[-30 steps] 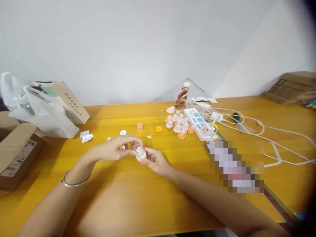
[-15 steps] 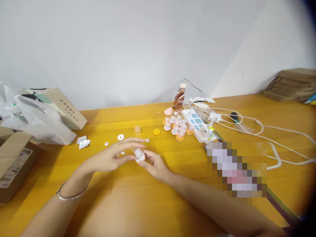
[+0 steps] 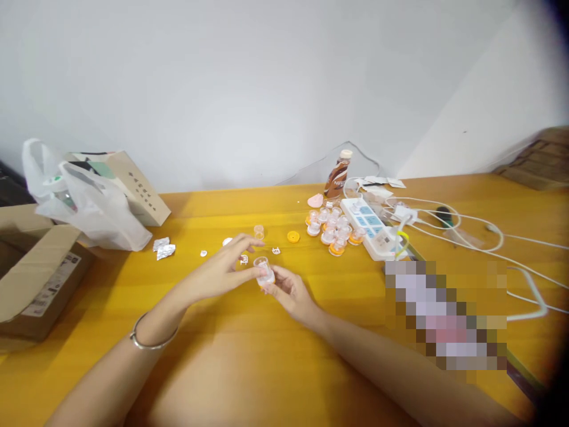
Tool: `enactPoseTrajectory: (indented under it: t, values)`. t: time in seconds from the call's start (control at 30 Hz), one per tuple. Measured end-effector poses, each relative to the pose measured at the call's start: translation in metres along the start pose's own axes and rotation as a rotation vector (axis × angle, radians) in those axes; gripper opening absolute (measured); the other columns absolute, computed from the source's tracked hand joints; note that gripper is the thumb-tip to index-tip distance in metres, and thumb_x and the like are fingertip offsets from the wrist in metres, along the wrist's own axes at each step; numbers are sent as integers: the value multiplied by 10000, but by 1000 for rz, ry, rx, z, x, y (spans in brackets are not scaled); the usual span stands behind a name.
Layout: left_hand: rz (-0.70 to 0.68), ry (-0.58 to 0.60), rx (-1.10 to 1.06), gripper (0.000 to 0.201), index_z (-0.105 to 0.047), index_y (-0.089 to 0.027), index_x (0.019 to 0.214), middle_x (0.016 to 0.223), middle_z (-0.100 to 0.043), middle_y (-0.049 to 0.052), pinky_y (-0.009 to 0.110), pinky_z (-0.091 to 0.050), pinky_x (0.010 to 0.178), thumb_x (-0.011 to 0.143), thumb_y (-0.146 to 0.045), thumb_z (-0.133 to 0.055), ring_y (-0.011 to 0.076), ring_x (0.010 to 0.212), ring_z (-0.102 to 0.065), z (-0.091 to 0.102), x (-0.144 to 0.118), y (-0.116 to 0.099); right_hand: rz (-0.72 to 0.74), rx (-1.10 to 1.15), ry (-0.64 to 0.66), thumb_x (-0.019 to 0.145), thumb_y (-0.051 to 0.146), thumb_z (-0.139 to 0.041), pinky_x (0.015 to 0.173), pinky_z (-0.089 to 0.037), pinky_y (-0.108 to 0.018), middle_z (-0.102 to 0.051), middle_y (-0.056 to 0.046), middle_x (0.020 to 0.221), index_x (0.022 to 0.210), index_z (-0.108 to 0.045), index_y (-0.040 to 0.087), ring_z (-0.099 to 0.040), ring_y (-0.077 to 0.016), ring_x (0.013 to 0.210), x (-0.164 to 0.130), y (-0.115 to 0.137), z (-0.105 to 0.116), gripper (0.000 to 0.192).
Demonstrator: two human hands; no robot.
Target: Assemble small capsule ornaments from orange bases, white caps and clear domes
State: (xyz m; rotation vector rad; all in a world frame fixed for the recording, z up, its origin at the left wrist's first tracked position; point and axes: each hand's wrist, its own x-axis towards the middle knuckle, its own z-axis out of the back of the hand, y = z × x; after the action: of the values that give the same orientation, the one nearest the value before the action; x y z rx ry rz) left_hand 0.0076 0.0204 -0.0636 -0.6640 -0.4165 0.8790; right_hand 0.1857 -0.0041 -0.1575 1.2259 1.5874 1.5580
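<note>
In my right hand (image 3: 291, 292) is a small clear plastic cup-shaped piece (image 3: 263, 270) with a white and orange base, pinched between thumb and fingers and tilted slightly. My left hand (image 3: 233, 264) is open beside it, its thumb tip at the cup's side and its fingers spread above the table. Near the left fingers lie small white openwork parts (image 3: 276, 251). A clear cylinder (image 3: 258, 232) and a yellow disc (image 3: 293, 237) sit a little farther back. The left hand partly covers a white ring (image 3: 227, 242).
Several assembled clear pieces (image 3: 336, 246) cluster at right beside a white power strip (image 3: 371, 228) and a brown bottle (image 3: 338, 175). White cables (image 3: 462, 231) spread to the right. Foil packets (image 3: 165, 251), a plastic bag (image 3: 106, 213) and a cardboard box (image 3: 44, 284) stand at left.
The view has swung left, so things appear farther right. My left fingers have lifted and curled back from above the cup, showing its open rim. My right hand still grips the cup.
</note>
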Motion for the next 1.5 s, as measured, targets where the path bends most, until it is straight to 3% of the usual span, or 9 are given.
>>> enactPoseTrajectory:
  t: [0.23, 0.37, 0.53, 0.7, 0.83, 0.97, 1.1, 1.23, 1.5]
  values:
    - [-126, 267, -144, 347, -464, -273, 1197, 1255, -484, 70, 332, -434, 864, 850, -290, -470, 192, 1144, -453, 5, -1, 1, 17, -2, 16, 753, 365, -609, 767, -440, -296, -614, -42, 944, 1005, -588, 203, -557, -181, 865, 0, -2, -1, 301]
    - [11, 41, -56, 348, -518, -233, 1084, 1053, -589, 56, 333, -450, 799, 776, -387, -565, 184, 959, -539, 1, 1, 3, 1, -13, 9, 772, 350, -590, 722, -442, -262, -601, -23, 888, 965, -590, 209, -544, -150, 785, -1, 0, -1, 239]
    - [-69, 163, -150, 328, -493, -252, 1148, 1161, -546, 58, 314, -431, 844, 830, -335, -500, 166, 1007, -526, -2, 3, 4, -18, 35, 49, 784, 359, -574, 678, -447, -253, -566, -18, 806, 938, -582, 188, -523, -131, 711, -1, 2, 0, 230]
    - [35, 28, -84, 370, -501, -237, 1115, 1081, -571, 58, 338, -443, 819, 786, -396, -556, 181, 972, -533, -3, 1, 2, 22, 3, 35, 788, 341, -576, 684, -434, -247, -562, -15, 834, 922, -582, 200, -511, -127, 725, -1, 2, 0, 194]
    - [-64, 211, -251, 425, -387, -287, 1252, 1289, -448, 62, 344, -393, 934, 841, -317, -492, 179, 1162, -441, -4, 1, 2, 4, 31, 40, 792, 363, -566, 676, -432, -245, -548, -12, 788, 897, -579, 187, -510, -128, 712, -2, 4, 0, 206]
    - [40, 11, -324, 496, -384, -252, 1228, 1270, -450, 101, 391, -400, 915, 782, -338, -581, 215, 1130, -467, -7, 3, 6, 7, 34, -1, 789, 368, -570, 676, -429, -244, -545, -16, 812, 927, -565, 188, -500, -127, 718, -2, 4, -1, 227]
    - [-17, 159, -559, 416, -416, -221, 1194, 1248, -472, 110, 380, -416, 884, 810, -312, -548, 215, 1103, -493, -9, 5, 10, 25, 45, 2, 798, 367, -562, 671, -411, -246, -532, -3, 766, 890, -557, 183, -496, -120, 690, -2, 3, 0, 206]
    - [6, -30, -517, 482, -414, -242, 1187, 1250, -470, 97, 398, -381, 919, 756, -284, -624, 229, 1140, -454, -11, 6, 11, 35, 42, -11, 809, 358, -549, 674, -402, -253, -530, -4, 775, 908, -556, 185, -495, -124, 700, -1, 2, 1, 199]
    - [32, -24, -663, 553, -354, -246, 1239, 1188, -512, 111, 397, -400, 883, 757, -265, -625, 214, 1055, -515, -18, 9, 14, 47, 49, 11, 812, 376, -539, 672, -404, -265, -544, -14, 782, 931, -558, 186, -502, -135, 706, -1, 2, 2, 224]
